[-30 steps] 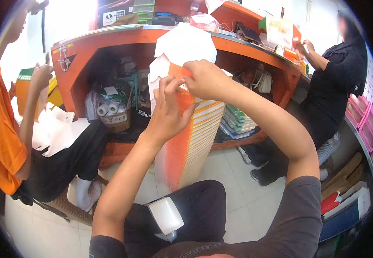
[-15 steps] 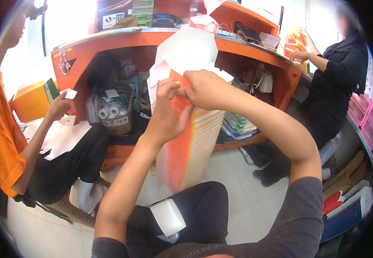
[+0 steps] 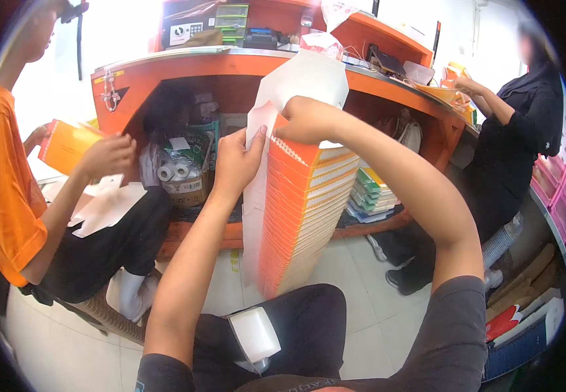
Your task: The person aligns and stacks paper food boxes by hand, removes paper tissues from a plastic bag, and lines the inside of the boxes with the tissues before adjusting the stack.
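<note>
A tall stack of orange and white cardboard box blanks [image 3: 289, 215] stands on the floor before my knees. The uppermost blank [image 3: 304, 78] has a large pale panel fanning out at the back and a row of perforations along its orange edge. My left hand [image 3: 236, 163] is closed on a pale side flap [image 3: 261, 121], the thumb in front of it. Bent over the top orange edge, my right hand [image 3: 309, 121] has its fingers curled in and closed there; its fingertips are partly hidden. On my lap lies a small white open box [image 3: 257, 333].
An orange counter [image 3: 224, 65] stands behind the stack, with a carton of paper rolls [image 3: 182, 186] underneath. At left, a seated person in an orange shirt [image 3: 2, 189] handles an orange box [image 3: 67, 147]. A person in black [image 3: 502, 150] stands at right.
My hands, close together before, are now apart: the left moved down-left onto the flap, the right stays at the top edge. The perforated edge shows now. The seated person now holds an orange box.
</note>
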A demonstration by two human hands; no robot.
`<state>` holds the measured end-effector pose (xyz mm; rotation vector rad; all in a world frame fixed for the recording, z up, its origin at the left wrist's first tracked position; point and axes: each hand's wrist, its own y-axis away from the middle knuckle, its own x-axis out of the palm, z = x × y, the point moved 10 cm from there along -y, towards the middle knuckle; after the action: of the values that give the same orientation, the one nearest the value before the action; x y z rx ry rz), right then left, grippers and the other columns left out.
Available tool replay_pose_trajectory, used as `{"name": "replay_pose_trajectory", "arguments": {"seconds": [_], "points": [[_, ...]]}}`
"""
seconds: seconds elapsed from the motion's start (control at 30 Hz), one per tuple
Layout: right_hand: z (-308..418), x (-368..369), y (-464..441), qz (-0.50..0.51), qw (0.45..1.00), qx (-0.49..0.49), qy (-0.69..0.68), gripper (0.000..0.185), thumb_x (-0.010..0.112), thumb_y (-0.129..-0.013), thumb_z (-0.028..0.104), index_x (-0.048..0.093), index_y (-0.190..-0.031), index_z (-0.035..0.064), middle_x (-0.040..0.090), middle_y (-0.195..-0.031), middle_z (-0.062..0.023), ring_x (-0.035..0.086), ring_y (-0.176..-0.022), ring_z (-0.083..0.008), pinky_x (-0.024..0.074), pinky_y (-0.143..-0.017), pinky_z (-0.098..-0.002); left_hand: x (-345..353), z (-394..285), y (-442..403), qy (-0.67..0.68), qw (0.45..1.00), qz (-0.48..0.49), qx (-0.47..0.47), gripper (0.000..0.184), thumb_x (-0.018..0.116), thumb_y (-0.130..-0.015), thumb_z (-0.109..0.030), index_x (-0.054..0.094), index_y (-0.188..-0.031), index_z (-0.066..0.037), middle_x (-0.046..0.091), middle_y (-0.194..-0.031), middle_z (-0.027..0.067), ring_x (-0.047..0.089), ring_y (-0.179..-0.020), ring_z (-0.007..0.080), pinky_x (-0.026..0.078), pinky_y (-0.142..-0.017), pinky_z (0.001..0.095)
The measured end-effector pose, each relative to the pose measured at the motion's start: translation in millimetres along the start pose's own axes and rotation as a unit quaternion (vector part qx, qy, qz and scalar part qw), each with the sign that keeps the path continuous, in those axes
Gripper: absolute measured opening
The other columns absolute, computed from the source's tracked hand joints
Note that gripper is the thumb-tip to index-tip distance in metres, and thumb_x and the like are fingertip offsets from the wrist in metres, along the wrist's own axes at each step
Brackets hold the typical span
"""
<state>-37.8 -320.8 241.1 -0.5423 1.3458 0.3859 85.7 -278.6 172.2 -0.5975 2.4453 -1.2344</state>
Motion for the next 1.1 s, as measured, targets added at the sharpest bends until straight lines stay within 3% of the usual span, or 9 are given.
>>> {"name": "replay_pose_trajectory", "arguments": {"seconds": [0.1, 0.2, 0.3, 0.4, 0.63, 0.8, 0.83, 0.93, 1.1], "points": [[6, -1, -5, -0.03, 0.999, -0.02, 0.041, 0.042, 0.07, -0.083, 0.023, 0.07, -0.108, -0.0106, 0.072, -0.098, -0.0294, 0.073, -0.092, -0.0378, 0.0569, -0.083, -0.0433, -6, 5, 2, 0.022, 0.999, -0.038, 0.01, 0.033, 0.068, -0.101, -0.025, 0.073, -0.095, 0.007, 0.069, -0.068, 0.0083, 0.052, -0.065, 0.0044, 0.043, -0.055, 0.0316], [19, -7, 1, -0.051, 0.996, -0.034, 0.07, 0.042, 0.07, -0.082, 0.021, 0.069, -0.109, -0.0115, 0.072, -0.101, -0.0315, 0.072, -0.097, -0.0413, 0.0565, -0.086, -0.044, -10, 4, 2, 0.027, 0.998, -0.049, 0.02, 0.03, 0.067, -0.1, -0.022, 0.072, -0.096, 0.008, 0.068, -0.069, 0.0222, 0.052, -0.06, 0.0092, 0.045, -0.056, 0.0373], [24, -5, 0, -0.066, 0.991, -0.058, 0.096, 0.042, 0.069, -0.08, 0.019, 0.068, -0.108, -0.0122, 0.071, -0.102, -0.0323, 0.072, -0.098, -0.0419, 0.0568, -0.086, -0.0439, -10, 9, -1, -0.004, 0.999, -0.04, 0.007, 0.031, 0.067, -0.1, -0.022, 0.072, -0.093, 0.008, 0.065, -0.065, 0.0213, 0.046, -0.057, 0.0097, 0.042, -0.053, 0.0379], [32, 3, -1, -0.024, 0.988, -0.055, 0.142, 0.04, 0.069, -0.079, 0.016, 0.067, -0.107, -0.0122, 0.071, -0.102, -0.0325, 0.072, -0.096, -0.042, 0.0575, -0.084, -0.0438, -10, 3, 1, -0.005, 1.0, -0.029, 0.0, 0.035, 0.069, -0.1, -0.025, 0.072, -0.091, 0.008, 0.062, -0.061, 0.0111, 0.045, -0.061, 0.0059, 0.038, -0.052, 0.0337], [30, 12, -13, 0.059, 0.982, -0.022, 0.18, 0.043, 0.069, -0.08, 0.019, 0.067, -0.109, -0.0121, 0.072, -0.101, -0.0324, 0.073, -0.096, -0.0422, 0.0577, -0.084, -0.0444, -12, 0, 2, 0.015, 0.999, -0.044, 0.008, 0.035, 0.071, -0.098, -0.026, 0.072, -0.091, 0.008, 0.066, -0.064, 0.0135, 0.051, -0.062, 0.0066, 0.043, -0.055, 0.0342], [18, 11, -33, -0.046, 0.99, -0.068, 0.112, 0.055, 0.073, -0.081, 0.031, 0.066, -0.115, -0.0124, 0.071, -0.102, -0.0332, 0.072, -0.099, -0.0423, 0.057, -0.088, -0.0457, -10, 11, 0, 0.027, 0.998, -0.046, 0.022, 0.032, 0.073, -0.096, -0.026, 0.075, -0.1, 0.006, 0.076, -0.077, 0.0155, 0.064, -0.07, 0.008, 0.049, -0.061, 0.0313], [18, 12, -33, -0.061, 0.988, -0.085, 0.112, 0.058, 0.073, -0.081, 0.033, 0.066, -0.116, -0.0124, 0.071, -0.102, -0.0333, 0.072, -0.099, -0.0425, 0.0569, -0.088, -0.0459, -9, 14, -1, -0.03, 0.999, -0.022, -0.006, 0.031, 0.073, -0.096, -0.023, 0.076, -0.104, 0.006, 0.077, -0.082, 0.0161, 0.066, -0.071, 0.0089, 0.05, -0.062, 0.0313], [22, 0, -25, -0.095, 0.984, -0.088, 0.124, 0.037, 0.065, -0.086, 0.024, 0.075, -0.1, -0.0086, 0.072, -0.098, -0.0319, 0.074, -0.094, -0.0409, 0.0586, -0.083, -0.0442, -10, 8, -6, -0.018, 0.998, -0.048, 0.04, 0.029, 0.073, -0.096, -0.022, 0.075, -0.103, 0.006, 0.077, -0.081, 0.0159, 0.066, -0.07, 0.0096, 0.051, -0.063, 0.0323], [35, 18, -35, -0.033, 0.978, -0.103, 0.179, 0.039, 0.066, -0.081, 0.023, 0.072, -0.101, -0.0109, 0.073, -0.093, -0.0314, 0.074, -0.091, -0.0411, 0.0572, -0.081, -0.0456, -7, 12, -4, -0.019, 0.999, -0.021, 0.017, 0.028, 0.071, -0.097, -0.021, 0.075, -0.103, 0.006, 0.077, -0.083, 0.018, 0.066, -0.074, 0.0102, 0.051, -0.066, 0.0331]]}}
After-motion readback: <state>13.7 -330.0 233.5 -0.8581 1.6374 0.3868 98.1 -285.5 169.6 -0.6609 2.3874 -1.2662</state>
